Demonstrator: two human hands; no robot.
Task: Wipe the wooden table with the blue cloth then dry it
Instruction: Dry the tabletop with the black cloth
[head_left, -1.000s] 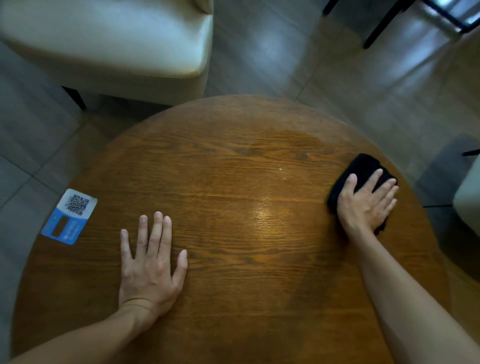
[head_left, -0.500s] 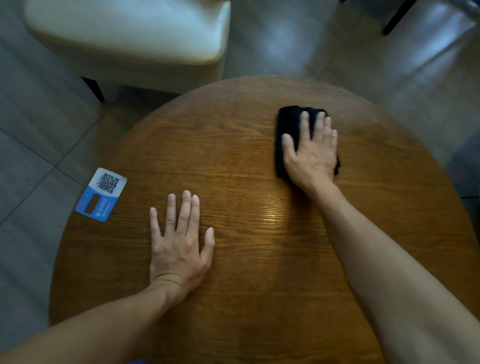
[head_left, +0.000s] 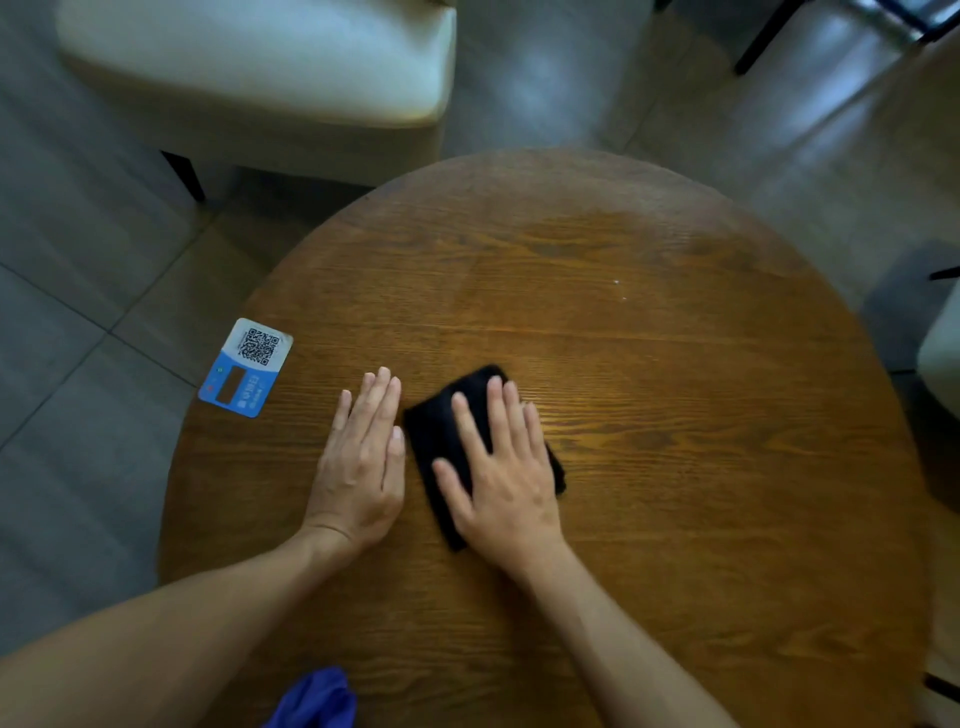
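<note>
A round wooden table (head_left: 675, 467) fills the view. My right hand (head_left: 504, 478) lies flat on a dark, nearly black folded cloth (head_left: 436, 431), pressing it onto the table left of centre. My left hand (head_left: 361, 462) rests palm down on the wood just left of that cloth, fingers together, holding nothing. A bright blue cloth (head_left: 317, 699) pokes into view at the table's near edge, below my left forearm, touched by neither hand. A darker damp-looking patch (head_left: 597, 234) shows on the far part of the tabletop.
A blue and white QR-code card (head_left: 247, 366) lies at the table's left edge. A cream upholstered chair (head_left: 260, 67) stands beyond the table at the far left. Another pale seat (head_left: 943, 353) is at the right edge. The floor is grey tile.
My right hand has slid the dark cloth from the right rim, across the far middle, to the near left beside my left hand. The left hand has stayed flat in place.
</note>
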